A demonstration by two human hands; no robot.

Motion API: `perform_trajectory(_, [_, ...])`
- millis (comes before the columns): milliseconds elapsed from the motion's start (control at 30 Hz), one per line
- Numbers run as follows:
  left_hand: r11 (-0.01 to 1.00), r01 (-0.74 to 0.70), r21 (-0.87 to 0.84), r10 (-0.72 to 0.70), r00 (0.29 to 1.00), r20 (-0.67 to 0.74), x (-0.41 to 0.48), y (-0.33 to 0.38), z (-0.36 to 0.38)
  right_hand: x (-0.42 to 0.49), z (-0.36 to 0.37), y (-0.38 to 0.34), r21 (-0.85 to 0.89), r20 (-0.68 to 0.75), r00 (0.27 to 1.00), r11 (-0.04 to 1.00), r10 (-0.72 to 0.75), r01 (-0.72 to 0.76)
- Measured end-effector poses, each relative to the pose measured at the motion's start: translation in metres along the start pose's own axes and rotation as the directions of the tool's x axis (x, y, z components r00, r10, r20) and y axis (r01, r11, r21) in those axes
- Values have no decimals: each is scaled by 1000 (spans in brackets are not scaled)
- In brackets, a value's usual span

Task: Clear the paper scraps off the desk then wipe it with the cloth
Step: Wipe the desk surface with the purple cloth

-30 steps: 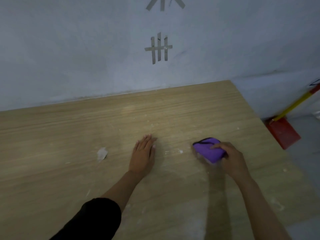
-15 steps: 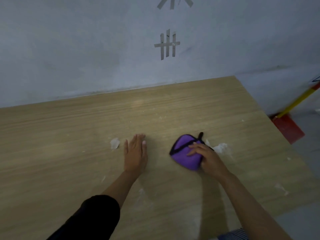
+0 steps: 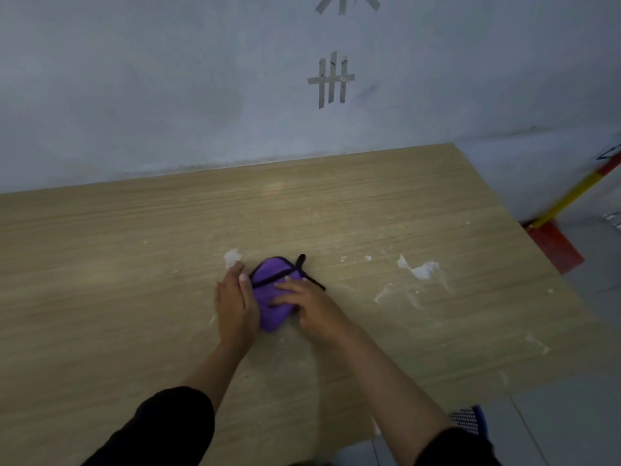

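**Counted items.** One desk [image 3: 134, 264], one purple cloth [image 3: 270, 292] and two hands are shown: the left hand [image 3: 233, 304] and the right hand [image 3: 316, 307]. Two larger paper scraps are counted, the left scrap [image 3: 233, 257] and the right scrap [image 3: 421, 270]. Smaller white flecks, being blurred, number perhaps a dozen. One red dustpan [image 3: 554, 247] is seen.

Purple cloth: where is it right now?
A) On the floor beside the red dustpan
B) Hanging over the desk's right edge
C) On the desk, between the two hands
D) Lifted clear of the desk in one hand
C: the purple cloth lies on the wooden desk, with the left hand against its left side and the right hand pressing on it.
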State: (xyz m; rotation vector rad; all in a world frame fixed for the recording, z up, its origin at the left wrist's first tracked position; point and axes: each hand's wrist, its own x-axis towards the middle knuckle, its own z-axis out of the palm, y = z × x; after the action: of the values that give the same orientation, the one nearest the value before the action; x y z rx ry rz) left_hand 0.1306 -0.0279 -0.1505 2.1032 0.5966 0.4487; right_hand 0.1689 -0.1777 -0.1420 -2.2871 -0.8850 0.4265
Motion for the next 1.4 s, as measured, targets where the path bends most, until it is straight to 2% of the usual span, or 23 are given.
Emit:
perform_trajectory(133, [995,-72,71,62,990,128,-9,-8,-3,-74,-22,40,87,-150,981,990,119,-107])
perform_trajectory(233, [978,-143,152,110,972,210,-26,-7,-2,-124,-45,61,53,-318,920,973,230,-225])
perform_trajectory(333, [947,-209,246,143,955,260,-53,-11,-2,-132,-45,46,-34,-468,834,937,293,-349])
perform_trajectory(400, [949,-194,247,133,961,243,-75,-14,-6,-126,-26,14,-23,-523,793,924,314,-381])
perform_trajectory(467, [960,-172,222,123,968,218,-93,-14,-11,-124,6,-23,-85,-506,830,944,234,-318])
perform_trajectory(600, [967,-148,206,103,971,216,-121,-20,-32,-153,73,-47,-220,-375,927,973,-19,-69])
perform_trajectory(667, [955,-150,255,104,977,186,-133,-25,-44,-174,75,-31,-173,-378,926,982,1,-72])
perform_trajectory(767, [960,-105,261,68,987,146,-149,-35,-64,-197,52,1,-73,-494,844,958,208,-279])
perform_trajectory(867, [982,-22,188,10,998,66,-160,-44,-86,-202,23,19,19,-610,688,875,393,-483])
perform_trajectory(933, [990,25,137,-24,1000,-7,-167,-48,-100,-188,17,8,65,-650,611,834,452,-548])
perform_trajectory(967, [992,41,119,-37,999,-32,-170,-50,-105,-176,21,-5,71,-661,607,841,442,-536])
perform_trajectory(1000, [993,50,106,-45,998,-51,-173,-51,-110,-163,29,-22,53,-659,641,875,394,-482])
perform_trajectory(1067, [994,55,92,-47,996,-81,-177,-53,-116,-140,64,-64,-28,-593,780,963,200,-268])
perform_trajectory(1133, [994,59,93,-51,995,-86,-179,-54,-117,-131,107,-100,-131,-435,900,991,-28,-32])
perform_trajectory(1200, [993,71,94,-64,995,-70,-179,-55,-115,-132,132,-112,-168,-245,960,981,-133,93])
perform_trajectory(1233, [993,69,95,-64,996,-60,-179,-54,-112,-134,135,-108,-159,-204,969,981,-139,107])
perform_trajectory(1300, [993,38,112,-34,998,-44,-176,-50,-107,-139,123,-84,-121,-229,970,991,-85,59])
perform_trajectory(1400, [991,-18,135,14,999,32,-177,-37,-95,-158,85,-37,-72,-400,914,992,70,-107])
